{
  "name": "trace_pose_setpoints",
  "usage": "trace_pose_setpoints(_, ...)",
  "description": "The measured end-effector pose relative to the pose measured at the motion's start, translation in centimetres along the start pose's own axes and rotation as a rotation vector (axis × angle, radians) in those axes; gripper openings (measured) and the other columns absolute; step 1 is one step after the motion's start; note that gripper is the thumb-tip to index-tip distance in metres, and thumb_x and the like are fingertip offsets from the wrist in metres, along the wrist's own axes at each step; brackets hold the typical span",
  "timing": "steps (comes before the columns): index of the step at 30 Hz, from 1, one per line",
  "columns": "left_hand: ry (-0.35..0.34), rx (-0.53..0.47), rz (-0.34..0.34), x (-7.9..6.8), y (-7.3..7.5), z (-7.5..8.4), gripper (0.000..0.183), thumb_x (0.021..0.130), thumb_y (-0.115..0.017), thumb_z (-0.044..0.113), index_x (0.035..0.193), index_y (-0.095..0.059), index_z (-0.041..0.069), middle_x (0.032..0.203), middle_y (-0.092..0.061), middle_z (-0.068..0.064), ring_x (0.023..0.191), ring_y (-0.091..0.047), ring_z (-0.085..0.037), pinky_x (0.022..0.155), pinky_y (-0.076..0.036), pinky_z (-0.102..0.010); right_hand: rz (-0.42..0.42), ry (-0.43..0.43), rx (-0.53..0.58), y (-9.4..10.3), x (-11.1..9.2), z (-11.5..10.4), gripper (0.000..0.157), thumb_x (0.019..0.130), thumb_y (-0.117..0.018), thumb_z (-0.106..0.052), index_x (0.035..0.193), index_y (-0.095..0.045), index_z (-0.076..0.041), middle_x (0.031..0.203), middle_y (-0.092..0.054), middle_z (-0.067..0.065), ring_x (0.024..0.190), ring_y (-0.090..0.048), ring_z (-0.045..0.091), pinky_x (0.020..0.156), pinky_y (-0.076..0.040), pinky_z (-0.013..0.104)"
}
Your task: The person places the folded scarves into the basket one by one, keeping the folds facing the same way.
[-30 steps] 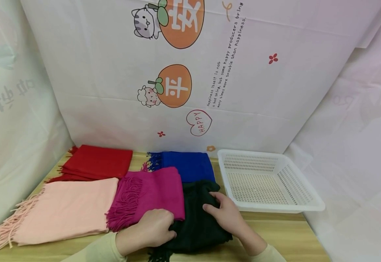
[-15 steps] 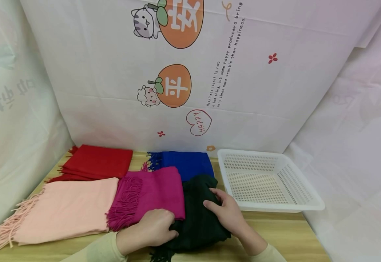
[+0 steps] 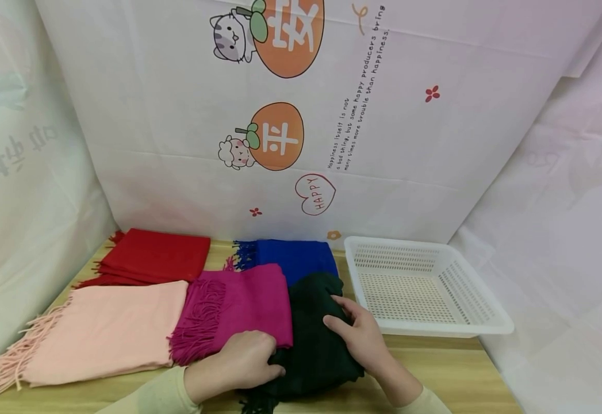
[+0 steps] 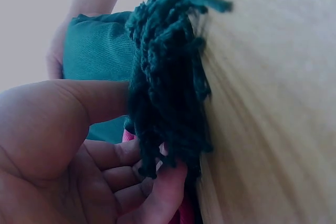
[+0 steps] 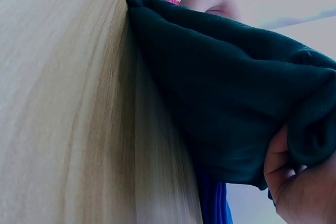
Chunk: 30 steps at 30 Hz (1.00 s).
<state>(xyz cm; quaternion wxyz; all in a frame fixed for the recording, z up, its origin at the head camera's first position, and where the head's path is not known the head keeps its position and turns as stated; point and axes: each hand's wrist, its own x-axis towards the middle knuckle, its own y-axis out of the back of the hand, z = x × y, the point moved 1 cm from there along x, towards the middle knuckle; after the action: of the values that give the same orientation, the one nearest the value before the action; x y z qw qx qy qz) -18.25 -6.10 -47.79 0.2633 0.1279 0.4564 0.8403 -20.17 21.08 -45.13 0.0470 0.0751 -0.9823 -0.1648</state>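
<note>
A folded dark green scarf [image 3: 313, 339] lies at the front, with a black-looking fringe at its near left end. My left hand [image 3: 246, 359] grips that fringed end beside the magenta scarf [image 3: 251, 302]. In the left wrist view, the thumb and curled fingers of the left hand [image 4: 47, 124] hold the green fringe [image 4: 165, 77]. At the scarf's right side, my right hand [image 3: 357, 336] holds a fold, thumb on top. The right wrist view has the right hand's fingers [image 5: 278, 161] curled around the rolled, lifted edge; part of the hand is cut off by the frame.
Behind the green scarf lies a folded blue scarf [image 3: 295, 259]. A red scarf [image 3: 158, 253] and a pale pink scarf [image 3: 109, 328] lie to the left. A white perforated basket [image 3: 494, 319] stands on the wooden table [image 3: 451, 374] at the right, near the cloth wall.
The green scarf's far edge has risen slightly and moved a little back over the blue scarf, and its surface looks smoother. Both hands have kept their hold and shifted only slightly.
</note>
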Motion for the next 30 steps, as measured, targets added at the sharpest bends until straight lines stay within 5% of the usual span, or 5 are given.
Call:
trace_pose_setpoints(12, 0.002, -0.019, -0.006, -0.1, 0.0, 0.1, 0.056, 0.094, -0.088, 0.041, 0.064, -0.043, 0.026, 0.059, -0.031, 0.012, 0.053, -0.031, -0.008, 0.05, -0.022, -0.031, 0.027, 0.002, 0.064, 0.0, -0.2, -0.4, 0.051, 0.102, -0.08, -0.02, 0.147, -0.068, 0.0, 0.109, -0.073, 0.011, 0.104, -0.071, 0.023, 0.09, -0.06, 0.029)
trace_pose_setpoints(20, 0.007, 0.005, -0.01, -0.1, -0.2, 0.1, 0.05, 0.095, -0.087, 0.044, 0.066, -0.051, 0.024, 0.059, -0.044, 0.009, 0.053, -0.045, -0.01, 0.049, -0.031, -0.03, 0.053, -0.008, 0.106, 0.0, -0.3, -0.5, 0.051, 0.101, -0.08, -0.017, 0.147, -0.069, 0.0, 0.112, -0.074, 0.012, 0.106, -0.071, 0.024, 0.09, -0.06, 0.029)
trace_pose_setpoints(30, 0.005, -0.027, 0.004, 0.0, -0.3, 0.2, 0.057, 0.096, -0.085, 0.048, 0.064, -0.044, 0.025, 0.057, -0.033, 0.012, 0.052, -0.029, -0.007, 0.05, -0.022, -0.03, 0.045, -0.004, 0.198, 0.1, -0.5, -1.1, 0.048, 0.102, -0.077, -0.014, 0.148, -0.068, 0.001, 0.124, -0.074, 0.019, 0.11, -0.071, 0.026, 0.092, -0.061, 0.031)
